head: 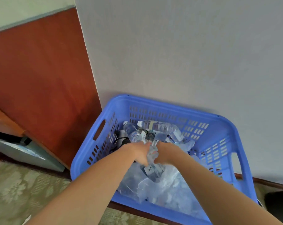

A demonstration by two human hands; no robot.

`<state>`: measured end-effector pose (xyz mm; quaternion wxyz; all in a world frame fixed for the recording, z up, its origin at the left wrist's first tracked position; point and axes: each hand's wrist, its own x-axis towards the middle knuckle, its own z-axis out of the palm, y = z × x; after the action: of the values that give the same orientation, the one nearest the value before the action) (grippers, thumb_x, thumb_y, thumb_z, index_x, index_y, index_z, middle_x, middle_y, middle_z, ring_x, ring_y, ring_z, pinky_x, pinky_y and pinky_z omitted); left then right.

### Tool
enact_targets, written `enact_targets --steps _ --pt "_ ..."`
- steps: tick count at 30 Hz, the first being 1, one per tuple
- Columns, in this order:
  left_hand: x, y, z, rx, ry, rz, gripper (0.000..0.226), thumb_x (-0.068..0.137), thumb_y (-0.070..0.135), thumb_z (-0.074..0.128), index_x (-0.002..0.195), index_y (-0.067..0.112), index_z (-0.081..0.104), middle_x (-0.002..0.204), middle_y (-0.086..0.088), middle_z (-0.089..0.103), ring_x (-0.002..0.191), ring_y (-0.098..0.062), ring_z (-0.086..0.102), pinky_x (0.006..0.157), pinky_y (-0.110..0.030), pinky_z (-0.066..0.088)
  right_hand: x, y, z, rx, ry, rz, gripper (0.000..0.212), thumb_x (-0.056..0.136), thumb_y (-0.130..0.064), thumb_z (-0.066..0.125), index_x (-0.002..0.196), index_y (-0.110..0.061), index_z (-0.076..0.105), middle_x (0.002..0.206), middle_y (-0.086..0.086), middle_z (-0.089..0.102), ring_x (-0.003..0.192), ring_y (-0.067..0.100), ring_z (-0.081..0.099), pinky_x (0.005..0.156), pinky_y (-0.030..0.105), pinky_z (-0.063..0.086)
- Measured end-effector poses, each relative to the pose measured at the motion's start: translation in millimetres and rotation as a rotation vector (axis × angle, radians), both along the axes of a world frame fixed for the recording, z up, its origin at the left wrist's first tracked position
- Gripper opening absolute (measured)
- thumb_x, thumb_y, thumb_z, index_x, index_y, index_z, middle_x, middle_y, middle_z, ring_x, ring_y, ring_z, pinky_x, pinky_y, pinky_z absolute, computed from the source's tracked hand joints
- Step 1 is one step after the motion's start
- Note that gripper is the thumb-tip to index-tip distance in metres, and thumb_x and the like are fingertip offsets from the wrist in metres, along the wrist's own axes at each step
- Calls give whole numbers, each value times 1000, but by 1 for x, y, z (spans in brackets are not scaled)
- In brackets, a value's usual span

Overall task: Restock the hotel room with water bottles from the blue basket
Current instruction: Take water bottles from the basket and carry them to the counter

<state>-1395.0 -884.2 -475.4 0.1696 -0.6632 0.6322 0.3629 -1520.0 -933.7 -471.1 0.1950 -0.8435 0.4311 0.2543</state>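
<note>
A blue basket with slotted walls stands on the floor against a grey wall. Clear water bottles lie at its far end, one with a white cap and another to its left. A clear plastic bag fills the near half. Both my hands reach into the middle of the basket. My left hand and my right hand grip a bunch of crumpled clear plastic between them, close together. What lies under the plastic is hidden.
A red-brown wooden panel rises to the left of the basket, with a grey box at its foot. Patterned green carpet covers the floor at the lower left. A dark object sits at the right edge.
</note>
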Motion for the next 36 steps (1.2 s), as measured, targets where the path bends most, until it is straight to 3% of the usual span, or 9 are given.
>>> enact_targets --steps 2,5,11,14,19,22,27,32,36 --pt "-4 0 -3 51 55 -43 86 86 37 67 153 17 16 140 -10 45 114 -27 56 92 -38 52 -3 0 -1 37 -24 -19 35 85 -30 65 108 -6 54 101 8 62 106 32 61 74 35 47" --pt "-14 -3 -1 6 188 -72 67 86 29 64 145 18 33 116 -1 61 84 -16 56 63 -15 45 -9 -6 7 113 -58 -75 31 84 -36 65 98 -9 69 89 7 62 95 27 64 73 34 47" --pt "-13 -13 15 52 254 -11 50 76 53 72 105 13 64 71 -2 61 58 -16 56 56 -24 48 -22 -3 24 247 -88 -108 41 95 -44 44 65 -20 56 58 -5 60 60 9 56 63 24 42" --pt "-15 -11 19 165 319 -32 52 75 71 64 90 21 64 71 7 66 62 -13 61 62 -23 48 -42 0 29 262 -70 -185 35 94 -41 48 67 -19 50 67 0 55 59 13 52 55 21 42" --pt "-20 6 0 401 607 104 32 89 54 61 98 23 64 90 6 71 70 -7 64 68 -21 47 -96 17 9 196 228 -128 59 79 -66 40 102 -19 68 116 9 66 110 26 58 82 29 42" --pt "-30 9 -11 275 515 86 40 95 57 48 105 21 64 104 0 71 78 -12 63 76 -28 46 -108 21 0 153 343 -19 69 89 -68 33 126 -15 59 133 10 57 125 27 48 89 33 32" --pt "-37 7 -32 80 266 -51 52 98 47 47 140 16 43 136 -7 51 115 -26 53 88 -34 42 -120 27 -8 -3 386 162 64 91 -65 35 115 -13 64 119 8 65 116 24 56 107 38 24" --pt "-82 1 -53 153 556 66 43 98 45 47 132 19 49 96 -5 60 70 -15 52 55 -21 40 -120 21 -24 -102 -104 -272 24 86 -43 56 103 -25 56 117 3 57 105 26 60 83 30 46" --pt "-100 -3 -68 13 390 296 66 82 80 40 78 15 53 57 1 48 49 -18 49 51 -25 38 -113 -1 -34 -218 -216 -622 50 97 -39 51 135 -9 37 137 13 40 111 32 58 79 34 45"
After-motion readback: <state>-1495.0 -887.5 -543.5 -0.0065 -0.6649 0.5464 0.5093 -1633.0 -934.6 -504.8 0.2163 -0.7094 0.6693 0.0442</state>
